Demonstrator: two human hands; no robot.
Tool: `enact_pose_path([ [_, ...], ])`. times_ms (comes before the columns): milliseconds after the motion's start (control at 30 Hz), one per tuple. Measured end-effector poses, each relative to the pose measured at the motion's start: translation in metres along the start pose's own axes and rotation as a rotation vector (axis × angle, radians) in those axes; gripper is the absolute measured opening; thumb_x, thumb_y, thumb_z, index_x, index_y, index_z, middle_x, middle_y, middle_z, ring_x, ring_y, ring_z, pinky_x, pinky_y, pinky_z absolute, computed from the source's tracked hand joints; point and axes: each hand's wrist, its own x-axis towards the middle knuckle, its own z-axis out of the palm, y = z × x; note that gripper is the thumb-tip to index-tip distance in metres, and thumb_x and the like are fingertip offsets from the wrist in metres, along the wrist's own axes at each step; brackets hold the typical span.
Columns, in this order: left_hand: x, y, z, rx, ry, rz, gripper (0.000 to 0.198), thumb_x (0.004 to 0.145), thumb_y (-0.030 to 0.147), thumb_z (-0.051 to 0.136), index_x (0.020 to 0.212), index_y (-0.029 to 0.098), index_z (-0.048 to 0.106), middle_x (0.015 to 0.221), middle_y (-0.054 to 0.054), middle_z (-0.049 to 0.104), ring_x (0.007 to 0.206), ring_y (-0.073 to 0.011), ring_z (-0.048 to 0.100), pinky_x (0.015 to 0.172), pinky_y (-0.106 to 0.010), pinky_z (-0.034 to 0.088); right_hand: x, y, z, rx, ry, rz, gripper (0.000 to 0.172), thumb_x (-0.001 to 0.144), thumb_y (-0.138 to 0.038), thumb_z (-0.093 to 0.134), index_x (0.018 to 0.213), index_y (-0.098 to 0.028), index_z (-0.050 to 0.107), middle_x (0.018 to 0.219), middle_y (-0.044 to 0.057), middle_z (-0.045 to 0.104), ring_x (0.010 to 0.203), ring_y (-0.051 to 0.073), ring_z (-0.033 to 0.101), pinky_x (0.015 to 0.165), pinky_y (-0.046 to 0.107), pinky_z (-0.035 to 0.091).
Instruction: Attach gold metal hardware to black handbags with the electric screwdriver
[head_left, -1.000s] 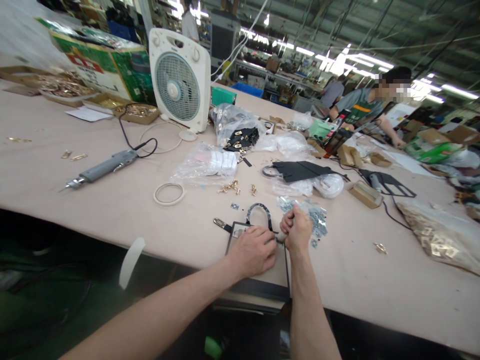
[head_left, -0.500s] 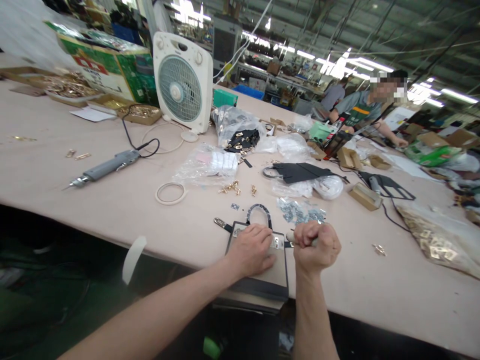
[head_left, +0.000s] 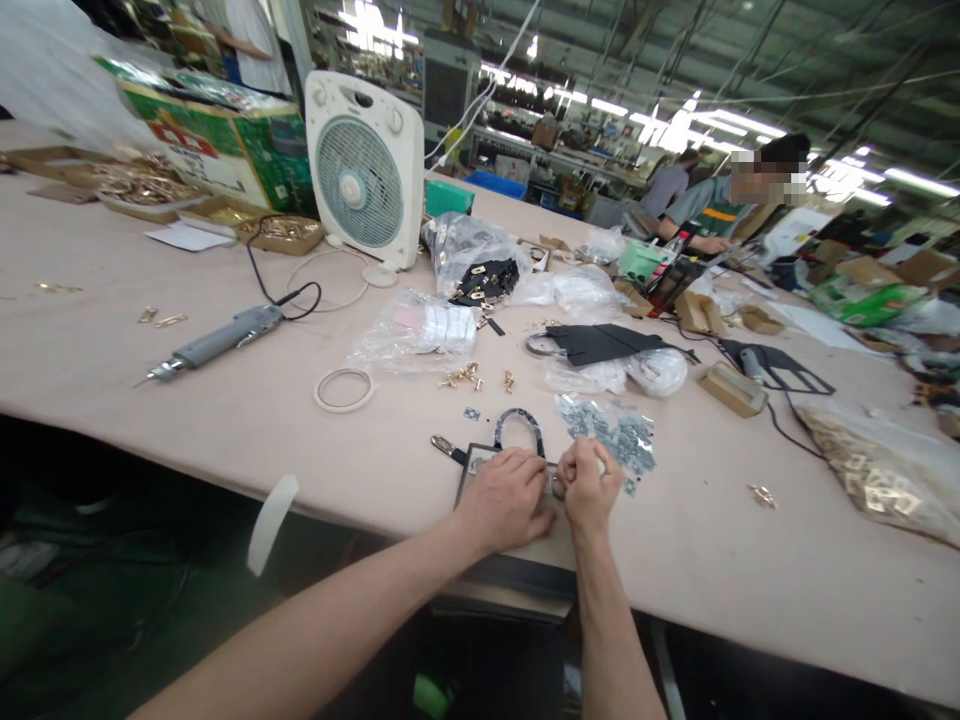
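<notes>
My left hand [head_left: 506,500] lies flat over the beige inside of a dark handbag [head_left: 517,575] at the table's front edge, pressing on it with outstretched fingers. Closed in a fist, my right hand [head_left: 592,485] grips a small tool with a pale handle [head_left: 600,466], whose kind I cannot make out. Its lower end meets the bag's upper right part, beside the left fingertips. A curved black bag handle [head_left: 519,412] wrapped in clear film stands beyond the hands. To the left sticks out a dark strap with a metal end [head_left: 448,447].
Flat metal plates [head_left: 619,435] lie just right of the bag. Beyond are gold fittings [head_left: 465,376], a tape roll [head_left: 343,390], an electric screwdriver [head_left: 217,340], a fan [head_left: 366,170] and a black bag piece [head_left: 604,344]. A co-worker [head_left: 720,205] is across the table.
My right hand has moved left and turned, bringing the tool onto the bag beside my left hand. The left hand stays put. Across the table, the co-worker's arm has drawn in.
</notes>
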Motion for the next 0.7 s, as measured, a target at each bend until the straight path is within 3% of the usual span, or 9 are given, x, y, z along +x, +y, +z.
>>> enact_pose_path([
  [233, -0.002, 0.001, 0.0, 0.029, 0.036, 0.022, 0.047, 0.092, 0.043, 0.064, 0.128, 0.012, 0.062, 0.132, -0.014, 0.067, 0.129, -0.0303, 0.056, 0.115, -0.043, 0.043, -0.025, 0.006, -0.028, 0.071, 0.137, 0.055, 0.045, 0.095, -0.045, 0.066, 0.062, -0.02, 0.048, 0.051, -0.008, 0.041, 0.038, 0.006, 0.037, 0.036, 0.019, 0.028],
  [333, -0.002, 0.005, -0.003, 0.069, 0.05, 0.045, 0.051, 0.095, 0.044, 0.061, 0.132, 0.01, 0.06, 0.139, -0.014, 0.064, 0.138, -0.0307, 0.051, 0.12, -0.042, 0.039, -0.04, 0.007, -0.041, 0.056, 0.123, 0.146, 0.043, 0.093, -0.044, 0.069, 0.064, -0.019, 0.05, 0.052, -0.007, 0.043, 0.039, 0.006, 0.037, 0.035, 0.018, 0.026],
  [433, -0.004, 0.009, -0.011, 0.101, 0.066, 0.072, 0.055, 0.097, 0.041, 0.06, 0.143, 0.011, 0.053, 0.151, -0.014, 0.056, 0.147, -0.0304, 0.043, 0.124, -0.044, 0.035, -0.046, 0.013, -0.046, 0.065, 0.182, 0.138, 0.041, 0.093, -0.044, 0.07, 0.066, -0.019, 0.052, 0.052, -0.007, 0.043, 0.04, 0.006, 0.036, 0.035, 0.018, 0.026],
  [533, -0.012, 0.006, -0.022, 0.065, 0.105, -0.025, 0.06, 0.094, 0.04, 0.065, 0.147, 0.015, 0.05, 0.154, -0.013, 0.053, 0.148, -0.0311, 0.041, 0.123, -0.049, 0.036, -0.044, 0.017, -0.045, 0.094, 0.226, 0.117, 0.039, 0.092, -0.045, 0.07, 0.068, -0.019, 0.054, 0.051, -0.008, 0.041, 0.04, 0.007, 0.036, 0.036, 0.018, 0.028],
  [633, -0.023, -0.007, -0.029, -0.045, 0.149, -0.194, 0.061, 0.088, 0.041, 0.076, 0.141, 0.019, 0.055, 0.146, -0.013, 0.059, 0.143, -0.0325, 0.046, 0.12, -0.053, 0.041, -0.044, 0.016, -0.043, 0.091, 0.241, 0.104, 0.04, 0.093, -0.046, 0.069, 0.067, -0.019, 0.053, 0.051, -0.008, 0.042, 0.039, 0.006, 0.037, 0.035, 0.018, 0.027],
  [700, -0.028, -0.017, -0.031, -0.119, 0.155, -0.223, 0.058, 0.086, 0.04, 0.079, 0.137, 0.022, 0.059, 0.139, -0.011, 0.064, 0.136, -0.0311, 0.051, 0.117, -0.053, 0.044, -0.046, 0.013, -0.04, 0.061, 0.242, 0.082, 0.042, 0.093, -0.044, 0.069, 0.065, -0.02, 0.05, 0.052, -0.008, 0.042, 0.039, 0.006, 0.038, 0.035, 0.018, 0.027],
])
